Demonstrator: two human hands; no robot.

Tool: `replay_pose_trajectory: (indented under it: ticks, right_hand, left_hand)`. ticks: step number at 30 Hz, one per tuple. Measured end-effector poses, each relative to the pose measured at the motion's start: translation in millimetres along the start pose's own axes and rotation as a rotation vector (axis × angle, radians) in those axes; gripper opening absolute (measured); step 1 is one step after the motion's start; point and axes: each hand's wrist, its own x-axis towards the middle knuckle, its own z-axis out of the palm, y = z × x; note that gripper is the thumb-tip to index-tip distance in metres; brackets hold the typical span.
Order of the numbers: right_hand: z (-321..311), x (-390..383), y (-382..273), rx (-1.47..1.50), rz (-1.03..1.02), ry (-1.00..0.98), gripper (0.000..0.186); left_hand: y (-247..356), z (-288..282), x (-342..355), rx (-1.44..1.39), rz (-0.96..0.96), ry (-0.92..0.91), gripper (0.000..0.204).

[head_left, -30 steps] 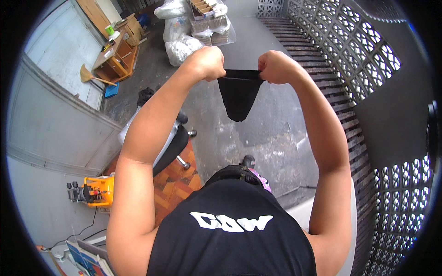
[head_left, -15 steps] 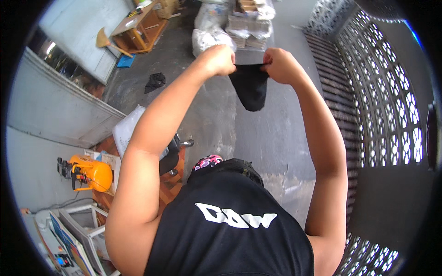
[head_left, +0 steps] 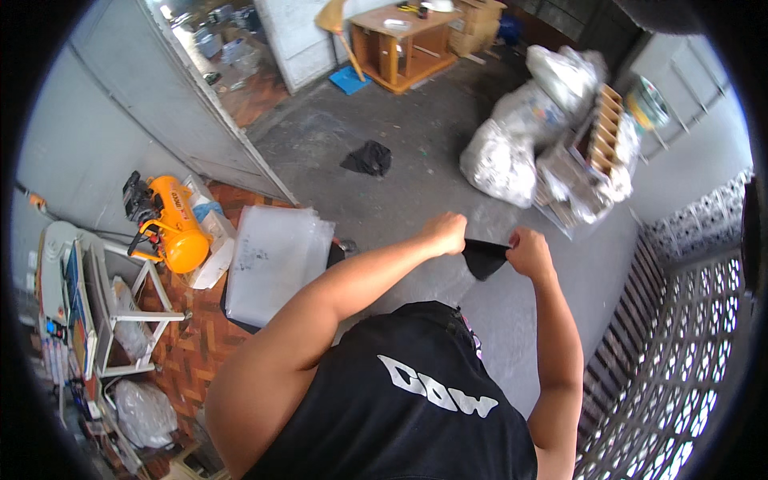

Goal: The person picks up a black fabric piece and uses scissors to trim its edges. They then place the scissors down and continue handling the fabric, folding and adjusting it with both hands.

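Observation:
A dark piece of fabric (head_left: 485,258) hangs between my two hands, its upper edge stretched straight. My left hand (head_left: 444,234) grips one upper corner with curled fingers, and my right hand (head_left: 530,253) pinches the other. Both arms reach forward over the floor, past my black shirt. Left of my hands, clear plastic sheets (head_left: 272,260) lie on what looks like a wheeled chair, mostly covered.
Crumpled black cloth (head_left: 368,158) lies on the grey floor (head_left: 416,184). Bagged goods and cardboard (head_left: 502,160) are piled ahead-right. An orange compressor (head_left: 172,224) and leaning boards with a white frame (head_left: 120,316) stand left. Behind are a wooden cabinet (head_left: 400,52) and doorway; patterned block wall (head_left: 680,344) lines the right.
The view has swung leftward, bringing more of the doorway and left side in. My hands, still holding the black fabric, sit lower in the picture, and less of the fabric shows.

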Motion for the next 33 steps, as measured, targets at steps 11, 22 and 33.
replay_pose_trajectory:
  ticks: [11, 22, 33]
  right_hand:
    - [132, 334, -47, 0.374, -0.173, -0.153, 0.025]
    - [157, 627, -245, 0.409, -0.514, -0.493, 0.025]
    - [213, 818, -559, 0.344, -0.916, -0.741, 0.029]
  left_hand:
    - [-172, -88, 208, -0.415, -0.402, 0.178, 0.032]
    - [-374, -257, 284, -0.492, -0.55, 0.761, 0.025]
    - [-598, -306, 249, -0.738, -0.82, 0.665, 0.036]
